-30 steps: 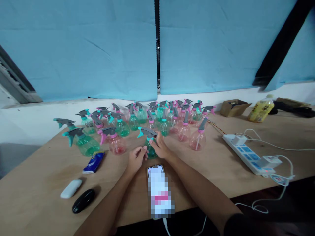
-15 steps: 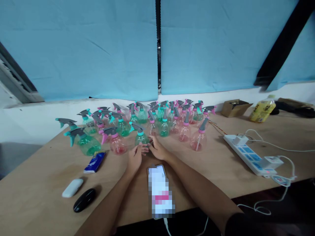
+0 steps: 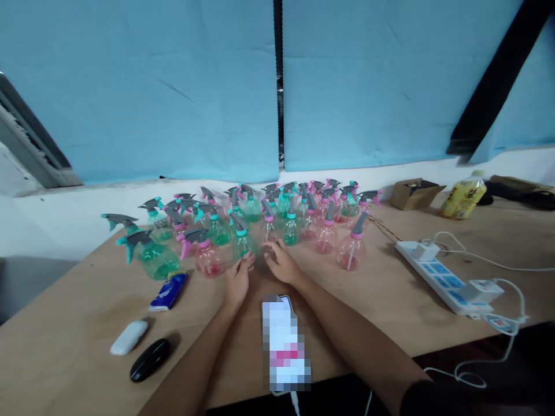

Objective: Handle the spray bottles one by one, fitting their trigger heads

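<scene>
Both my hands rest on the wooden table (image 3: 377,289) just in front of a crowd of small spray bottles. My left hand (image 3: 238,279) lies flat with its fingers stretched out, fingertips just short of a green spray bottle (image 3: 243,241) with a grey and teal trigger head. My right hand (image 3: 281,261) is open too, fingers spread, a little to the right of that bottle and holding nothing. A pink spray bottle (image 3: 207,256) stands to the left of the green one. Between my forearms lies a phone (image 3: 284,341).
Several green and pink spray bottles (image 3: 286,211) fill the table's far middle. A blue packet (image 3: 168,290), a white case (image 3: 129,337) and a black case (image 3: 150,359) lie at the left. A power strip (image 3: 442,276) with cables, a cardboard box (image 3: 416,192) and a yellow bottle (image 3: 462,199) sit at the right.
The green bottle that both hands held has been pushed back to the row and let go. Both hands have opened and now lie on the table in front of it.
</scene>
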A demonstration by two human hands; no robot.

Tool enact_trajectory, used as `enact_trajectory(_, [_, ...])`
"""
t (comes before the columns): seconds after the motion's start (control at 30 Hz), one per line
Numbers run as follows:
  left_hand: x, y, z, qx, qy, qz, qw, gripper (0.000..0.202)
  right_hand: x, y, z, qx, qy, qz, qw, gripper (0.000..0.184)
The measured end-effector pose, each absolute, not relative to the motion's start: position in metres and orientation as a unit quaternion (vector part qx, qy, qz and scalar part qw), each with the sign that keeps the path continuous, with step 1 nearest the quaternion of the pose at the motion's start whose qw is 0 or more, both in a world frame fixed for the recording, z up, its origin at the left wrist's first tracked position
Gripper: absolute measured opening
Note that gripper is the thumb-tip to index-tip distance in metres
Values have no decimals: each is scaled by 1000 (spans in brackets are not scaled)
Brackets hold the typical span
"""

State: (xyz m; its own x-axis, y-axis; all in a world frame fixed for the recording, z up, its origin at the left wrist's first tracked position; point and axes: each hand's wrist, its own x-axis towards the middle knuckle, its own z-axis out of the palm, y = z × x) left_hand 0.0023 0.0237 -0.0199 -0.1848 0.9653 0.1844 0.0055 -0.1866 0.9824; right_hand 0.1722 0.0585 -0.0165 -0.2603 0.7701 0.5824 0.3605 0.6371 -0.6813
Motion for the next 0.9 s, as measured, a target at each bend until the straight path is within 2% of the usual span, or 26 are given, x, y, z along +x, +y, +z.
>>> enact_trajectory(0.1, [1,26,-24,488,496,589,411,52,171,57,-13,-405,-730,126,535,38])
enact_trajectory(0.2, [0,28,-26,493,498,581,415,51,170,57,-13,-428,-746,78,505,46])
enact_trajectory(0.3, [-1,29,-27,499,502,572,414,51,169,60,-14,-441,-763,77,467,49])
enact_trajectory(0.5, [1,27,-23,509,505,565,409,45,165,73,-19,-480,-760,76,432,42])
enact_trajectory(0.77, [-3,28,-27,547,515,537,383,47,164,80,-22,-508,-749,95,414,39])
enact_trajectory(0.9, [-4,27,-27,560,514,534,370,49,166,76,-22,-492,-745,90,441,39])
